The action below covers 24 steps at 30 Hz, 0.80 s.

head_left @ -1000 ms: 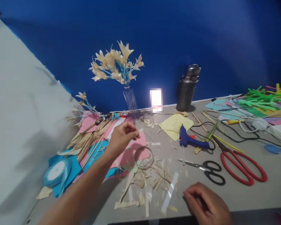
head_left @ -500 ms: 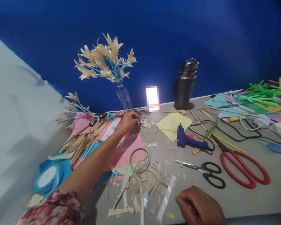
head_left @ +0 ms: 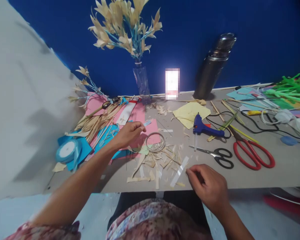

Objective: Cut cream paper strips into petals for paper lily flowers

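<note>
My left hand [head_left: 131,131] hovers over the pink paper [head_left: 152,128], left of a beige ring-shaped roll [head_left: 155,142]. Its thumb and fingers are pinched together; what they hold, if anything, is too small to tell. My right hand [head_left: 211,183] is curled closed at the table's front edge, thumb against the forefinger, its contents hidden. Just left of it lies a shiny clear strip [head_left: 179,171] beside pale husk scraps [head_left: 162,158]. Black-handled scissors [head_left: 218,156] and a blue glue gun [head_left: 205,128] lie beyond my right hand.
A bottle [head_left: 141,81] holds pale husk flowers [head_left: 126,26] at the back, near a dark flask [head_left: 213,68]. Red-handled scissors [head_left: 253,155] and black cable lie on the right. Blue ribbon [head_left: 67,150] and dried strips [head_left: 97,121] are on the left.
My left hand has come back from the table's rear toward me, over the pink paper. The view has tilted down, showing my lap; my right hand remains curled near the front edge.
</note>
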### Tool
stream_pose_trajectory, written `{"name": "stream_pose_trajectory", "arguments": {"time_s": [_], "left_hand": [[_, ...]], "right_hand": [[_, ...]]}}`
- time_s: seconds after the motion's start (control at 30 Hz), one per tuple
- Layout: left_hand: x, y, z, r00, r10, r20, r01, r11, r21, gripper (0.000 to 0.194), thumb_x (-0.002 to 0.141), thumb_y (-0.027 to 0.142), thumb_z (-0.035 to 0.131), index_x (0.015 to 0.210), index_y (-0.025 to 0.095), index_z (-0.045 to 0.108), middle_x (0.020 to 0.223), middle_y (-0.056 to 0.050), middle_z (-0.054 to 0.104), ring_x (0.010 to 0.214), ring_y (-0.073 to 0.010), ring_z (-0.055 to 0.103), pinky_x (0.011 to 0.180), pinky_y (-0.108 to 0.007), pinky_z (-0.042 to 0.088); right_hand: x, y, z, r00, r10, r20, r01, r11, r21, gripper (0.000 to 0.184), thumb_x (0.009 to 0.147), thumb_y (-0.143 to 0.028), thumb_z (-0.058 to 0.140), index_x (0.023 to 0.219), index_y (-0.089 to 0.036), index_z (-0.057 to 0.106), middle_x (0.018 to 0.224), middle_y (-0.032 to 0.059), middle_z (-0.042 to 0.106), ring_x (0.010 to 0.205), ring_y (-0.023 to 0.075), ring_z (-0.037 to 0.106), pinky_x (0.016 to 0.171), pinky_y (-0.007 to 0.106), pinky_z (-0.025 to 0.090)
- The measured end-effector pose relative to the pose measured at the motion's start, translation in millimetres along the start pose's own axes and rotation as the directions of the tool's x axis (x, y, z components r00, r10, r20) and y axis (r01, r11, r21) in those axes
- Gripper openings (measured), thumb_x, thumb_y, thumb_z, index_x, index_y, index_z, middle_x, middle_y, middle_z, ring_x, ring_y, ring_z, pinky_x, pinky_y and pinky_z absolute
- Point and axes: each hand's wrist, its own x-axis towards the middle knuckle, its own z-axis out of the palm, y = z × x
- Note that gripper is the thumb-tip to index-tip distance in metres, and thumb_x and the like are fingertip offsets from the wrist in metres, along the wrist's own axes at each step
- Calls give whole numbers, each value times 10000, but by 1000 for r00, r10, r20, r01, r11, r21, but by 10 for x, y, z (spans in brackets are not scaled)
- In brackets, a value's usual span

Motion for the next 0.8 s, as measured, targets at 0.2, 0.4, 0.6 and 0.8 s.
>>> {"name": "stream_pose_trajectory", "arguments": {"time_s": [0.2, 0.4, 0.6, 0.8], "left_hand": [[-544, -13, -54, 998, -1, 70, -7, 994, 111, 192, 854, 294, 535, 736, 178, 632, 588, 23, 565, 521, -114, 484, 510, -231, 331], [-1076, -125, 203, 998, -40, -50, 54, 951, 306, 164, 835, 337, 595, 751, 199, 571, 719, 5, 587, 656, -155, 521, 592, -264, 342], [-1076, -236, 363, 996, -59, -70, 79, 942, 325, 111, 825, 204, 522, 724, 201, 568, 754, -8, 584, 690, -168, 524, 625, -281, 345], [-1045, -158, 257, 983, -178, -37, 153, 922, -356, 198, 863, 363, 607, 782, 185, 572, 713, -15, 626, 632, -143, 540, 591, -251, 381]], "right_hand": [[-29, 3, 10, 1000, 0, -11, 0, 999, -42, 167, 927, -242, 602, 770, -187, 627, 656, 13, 662, 567, 143, 599, 595, 267, 413], [-19, -11, 15, 1000, -6, -25, 4, 997, -79, 174, 926, -253, 590, 772, -193, 642, 638, 11, 667, 541, 140, 595, 577, 265, 416], [-17, 1, 46, 1000, -14, -24, 11, 993, -114, 187, 933, -267, 593, 769, -187, 635, 637, 8, 656, 539, 139, 588, 580, 268, 410], [-55, 7, 19, 996, 87, -18, -87, 996, 16, 182, 910, -310, 624, 768, -197, 644, 640, 9, 658, 533, 141, 584, 567, 273, 422]]}}
